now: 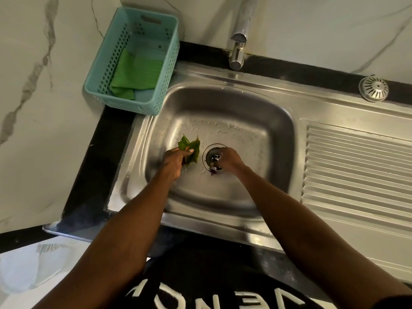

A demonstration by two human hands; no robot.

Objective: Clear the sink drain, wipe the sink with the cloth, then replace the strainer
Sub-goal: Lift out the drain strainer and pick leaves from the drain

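A steel sink holds an uncovered drain with white and purple scraps in it. My left hand is shut on green leaves, just left of the drain. My right hand reaches into the drain from the right, its fingertips pinched among the scraps. The round metal strainer rests on the sink's far right rim. A green cloth lies folded inside a teal basket at the back left.
A chrome tap stands behind the basin. The ribbed drainboard lies to the right. Black counter edging borders the sink on the left, with marble wall beyond.
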